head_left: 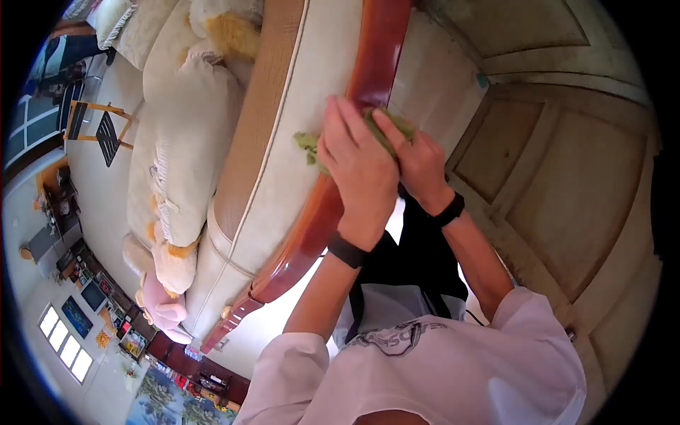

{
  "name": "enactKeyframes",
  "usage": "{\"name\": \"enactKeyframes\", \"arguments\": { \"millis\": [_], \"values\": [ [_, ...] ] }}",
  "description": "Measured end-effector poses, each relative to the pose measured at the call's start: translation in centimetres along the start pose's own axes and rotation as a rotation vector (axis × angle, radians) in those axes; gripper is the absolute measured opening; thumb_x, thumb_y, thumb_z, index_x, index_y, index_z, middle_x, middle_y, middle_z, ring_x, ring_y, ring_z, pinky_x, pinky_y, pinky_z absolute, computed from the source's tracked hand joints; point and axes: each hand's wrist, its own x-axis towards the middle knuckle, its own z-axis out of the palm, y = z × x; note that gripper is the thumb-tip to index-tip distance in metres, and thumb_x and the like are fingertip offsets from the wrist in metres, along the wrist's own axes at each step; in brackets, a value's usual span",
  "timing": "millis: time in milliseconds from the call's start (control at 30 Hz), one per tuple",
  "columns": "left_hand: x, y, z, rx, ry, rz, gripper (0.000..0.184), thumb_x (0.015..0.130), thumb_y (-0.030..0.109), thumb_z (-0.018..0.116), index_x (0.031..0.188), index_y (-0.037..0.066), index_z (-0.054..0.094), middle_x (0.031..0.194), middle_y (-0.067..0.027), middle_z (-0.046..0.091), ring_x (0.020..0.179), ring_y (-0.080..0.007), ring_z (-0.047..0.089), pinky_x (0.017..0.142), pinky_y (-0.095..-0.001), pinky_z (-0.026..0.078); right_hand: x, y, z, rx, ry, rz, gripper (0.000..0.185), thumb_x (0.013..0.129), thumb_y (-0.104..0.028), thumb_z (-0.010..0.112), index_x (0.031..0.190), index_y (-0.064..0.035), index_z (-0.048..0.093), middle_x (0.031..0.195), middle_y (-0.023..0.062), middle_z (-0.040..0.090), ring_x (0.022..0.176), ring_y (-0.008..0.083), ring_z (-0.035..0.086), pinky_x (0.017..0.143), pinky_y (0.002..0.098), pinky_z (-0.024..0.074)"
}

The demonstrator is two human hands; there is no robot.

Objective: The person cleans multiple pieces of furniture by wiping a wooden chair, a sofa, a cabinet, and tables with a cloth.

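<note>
A green cloth [307, 144] lies bunched on the sofa's glossy red-brown wooden trim [301, 248] and the cream upholstery [322, 78] beside it. My left hand [360, 170] presses down on the cloth with its fingers together, covering much of it. Close against it, my right hand [419, 166] grips another part of the same cloth at the trim's outer side. Each wrist wears a dark band. What lies under my palms is hidden.
Cream cushions [188, 142] and plush toys, one a pink toy [161, 297], line the sofa seat. To the right stands a worn panelled wooden door [574, 198]. A folding chair [106, 134] and cluttered shelves are farther off on the left.
</note>
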Motion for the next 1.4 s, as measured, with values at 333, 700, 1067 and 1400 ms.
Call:
{"name": "enactKeyframes", "arguments": {
  "millis": [333,700,1067,1400],
  "values": [
    [11.1,5.5,6.6,0.222,-0.227,-0.206,0.067,0.097,0.016,0.059,0.154,-0.004,0.03,0.147,-0.0282,0.045,0.132,-0.0384,0.05,0.107,-0.0535,0.04,10.0,11.7,-0.5,-0.081,-0.439,-0.01,0.022,0.079,-0.011,0.069,0.101,-0.0148,0.071,0.082,0.0121,0.064,0.067,0.0311,0.062,0.065,0.04,0.0533],
    [20.0,10.2,8.2,0.021,-0.161,-0.383,0.07,0.091,0.002,0.055,0.154,-0.009,0.025,0.153,-0.0294,0.032,0.135,-0.0434,0.042,0.112,-0.0612,0.03,20.9,18.1,-1.4,0.021,-0.423,-0.286,0.019,0.078,-0.009,0.068,0.095,-0.0159,0.073,0.085,0.0076,0.066,0.076,0.0261,0.065,0.073,0.0386,0.0522],
    [34.3,12.1,10.4,-0.08,0.072,-0.259,0.08,0.082,0.004,0.067,0.154,0.0,0.033,0.154,-0.0301,0.033,0.13,-0.0405,0.048,0.105,-0.0498,0.037,35.2,24.9,-3.4,-0.196,-0.355,-0.483,0.036,0.076,-0.014,0.071,0.112,-0.0172,0.074,0.12,0.0239,0.065,0.104,0.0379,0.065,0.095,0.0483,0.0503],
    [36.1,11.9,11.8,-0.13,0.04,-0.273,0.053,0.089,0.009,0.061,0.142,0.015,0.053,0.147,-0.0298,0.042,0.128,-0.0408,0.051,0.105,-0.0507,0.042,35.6,24.8,-2.0,0.045,-0.444,0.05,0.04,0.077,-0.016,0.078,0.115,-0.0057,0.067,0.117,0.0226,0.067,0.104,0.0382,0.066,0.085,0.0425,0.054]
  ]
}}
